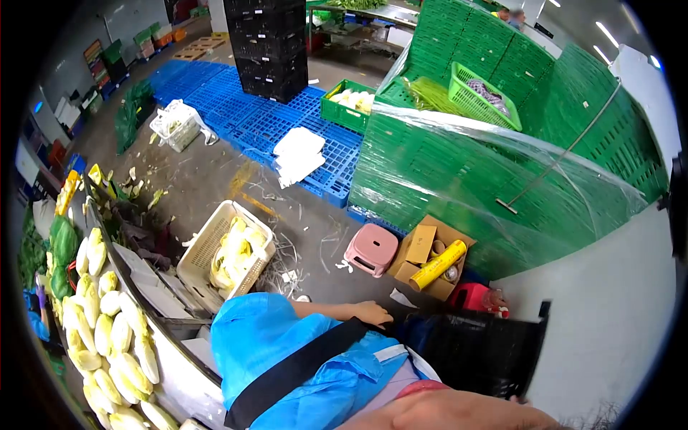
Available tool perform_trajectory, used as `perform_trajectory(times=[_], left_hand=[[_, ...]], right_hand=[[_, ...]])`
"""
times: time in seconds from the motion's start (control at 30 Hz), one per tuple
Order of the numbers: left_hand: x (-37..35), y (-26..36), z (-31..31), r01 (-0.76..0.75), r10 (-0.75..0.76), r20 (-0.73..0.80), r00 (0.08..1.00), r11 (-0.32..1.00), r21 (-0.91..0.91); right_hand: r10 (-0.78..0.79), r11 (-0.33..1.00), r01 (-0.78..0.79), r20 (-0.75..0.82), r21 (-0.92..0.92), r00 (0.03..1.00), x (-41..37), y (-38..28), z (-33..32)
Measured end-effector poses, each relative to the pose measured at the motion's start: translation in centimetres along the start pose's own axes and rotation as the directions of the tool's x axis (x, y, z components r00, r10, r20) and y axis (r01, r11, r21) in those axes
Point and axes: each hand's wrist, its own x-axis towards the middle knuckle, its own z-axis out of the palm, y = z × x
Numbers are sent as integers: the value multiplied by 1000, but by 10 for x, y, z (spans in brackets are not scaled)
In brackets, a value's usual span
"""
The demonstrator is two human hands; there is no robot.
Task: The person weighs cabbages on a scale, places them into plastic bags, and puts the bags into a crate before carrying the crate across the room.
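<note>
1. Your left hand (369,313) reaches across your front to the near end of the black crate (473,344), fingers loosely bent. You probably have it there to steady that end, but I can't tell whether the fingers close on the rim.
2. Your right hand (519,400) shows only as a blurred bit of skin by the crate's far lower corner, so its grip can't be told. The two hands are well apart, which would share the crate's weight between its ends.
3. The crate lies beside you, next to the pale wall (598,308); your chin and sleeve cut off its near side, and its inside is too dark to read.
4. Pale chicory heads (122,333) lie heaped on the table at your other side, likely for easy reach. More yellowish leaves sit in the cream basket (188,269) on the floor.
5. The cardboard box (442,288) holds a yellow roll (438,265), leaning, perhaps because it is too long to lie flat.
</note>
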Motion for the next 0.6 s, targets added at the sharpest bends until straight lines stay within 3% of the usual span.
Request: perform_trajectory(times=[0.03, 0.07, 0.13, 0.17, 0.2, 0.23, 0.27, 0.33, 0.37, 0.47, 0.53, 0.6], left_hand=[[-5, 2, -4, -34, 34, -12, 999, 999, 1], [-11, 6, -9, -44, 44, -7, 999, 999, -5], [-24, 12, -20, -168, 170, -81, 982, 985, 24], [-32, 10, -21, -168, 170, -80, 982, 985, 26], [-39, 7, -21, -241, 234, -191, 953, 970, -14], [-46, 3, -25, -318, 290, -308, 906, 947, -45], [-56, 0, -32, -316, 287, -319, 903, 948, -43], [-79, -9, -46, -392, 334, -493, 804, 920, -16], [-86, -14, -52, -393, 336, -572, 748, 919, 27], [-102, -31, -89, -419, 443, -693, 569, 881, 219], [-103, -46, -109, -367, 489, -698, 524, 868, 334], [-107, -63, -126, -292, 522, -642, 561, 851, 437]], right_hand=[[280, 922, -297, 103, 246, 954, 14, -26, -25], [500, 700, -563, 261, 439, 825, 27, -56, -39], [402, 692, -345, 58, 634, 914, 28, -164, -32], [406, 705, -388, 111, 594, 907, 35, -212, -43], [408, 717, -426, 162, 552, 898, 41, -256, -57], [381, 732, -377, 117, 568, 917, 44, -294, -59], [373, 739, -369, 113, 564, 921, 51, -317, -63], [184, 786, -270, 206, 556, 961, 63, -359, -65], [215, 760, -246, 126, 601, 969, 69, -386, -59], [120, 692, -187, 144, 698, 982, 95, -440, -38], [-1, 676, -89, 121, 732, 993, 110, -463, -11], [10, 641, -123, 151, 758, 988, 118, -499, 19]])
